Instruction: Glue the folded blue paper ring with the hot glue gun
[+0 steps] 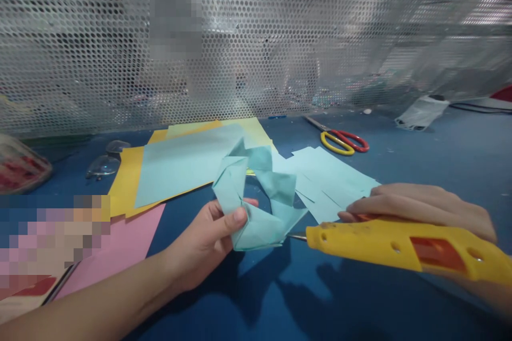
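Note:
My left hand (208, 237) pinches a folded light-blue paper ring (256, 197) and holds it just above the blue table (420, 170). My right hand (420, 208) grips a yellow glue gun (400, 248) with an orange trigger. Its metal nozzle points left and touches the lower right edge of the paper ring. Both forearms come in from the bottom of the view.
Light-blue, yellow and pink paper sheets (176, 165) lie behind and left of the ring, with cut blue pieces (332, 181) to the right. Scissors (340, 139) with red and yellow handles lie farther back. A perforated metal screen (256, 37) closes the back. Glasses (106, 162) sit at left.

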{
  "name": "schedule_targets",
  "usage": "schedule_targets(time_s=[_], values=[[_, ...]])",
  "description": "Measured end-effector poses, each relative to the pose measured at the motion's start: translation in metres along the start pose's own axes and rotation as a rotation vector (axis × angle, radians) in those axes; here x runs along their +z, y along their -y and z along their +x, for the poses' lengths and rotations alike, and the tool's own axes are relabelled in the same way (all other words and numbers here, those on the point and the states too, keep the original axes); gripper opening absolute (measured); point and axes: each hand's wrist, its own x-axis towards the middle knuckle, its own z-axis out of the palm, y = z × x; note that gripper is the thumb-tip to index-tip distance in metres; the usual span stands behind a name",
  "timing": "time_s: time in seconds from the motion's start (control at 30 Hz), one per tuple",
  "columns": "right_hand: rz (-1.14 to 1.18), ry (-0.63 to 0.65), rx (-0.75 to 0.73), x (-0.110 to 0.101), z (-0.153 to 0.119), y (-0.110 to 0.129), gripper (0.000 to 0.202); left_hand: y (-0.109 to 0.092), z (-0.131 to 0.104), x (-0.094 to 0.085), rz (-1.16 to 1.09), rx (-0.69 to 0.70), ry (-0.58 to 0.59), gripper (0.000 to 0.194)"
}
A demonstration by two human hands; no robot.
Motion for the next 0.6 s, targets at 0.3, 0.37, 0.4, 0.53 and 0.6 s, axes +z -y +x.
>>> schedule_targets(time_s=[0.3, 0.37, 0.4, 0.53, 0.6], values=[[0.025, 0.004, -0.080, 0.0016, 0.0005, -0.0034, 0.030, 0.0028, -0.0010, -0.0081, 0.032, 0.002, 0.196, 0.017], [0.029, 0.008, -0.087, 0.0017, 0.0007, -0.0044, 0.031, 0.0035, -0.0010, -0.0067, 0.041, 0.014, 0.198, 0.019], [0.031, 0.011, -0.089, 0.0016, 0.0008, -0.0048, 0.032, 0.0038, -0.0010, -0.0057, 0.046, 0.017, 0.193, 0.019], [0.040, 0.029, -0.101, 0.0007, 0.0000, -0.0063, 0.031, 0.0042, -0.0005, -0.0022, 0.058, 0.023, 0.174, 0.018], [0.040, 0.036, -0.111, 0.0000, -0.0007, -0.0071, 0.027, 0.0043, 0.0003, -0.0018, 0.063, 0.026, 0.178, 0.018]])
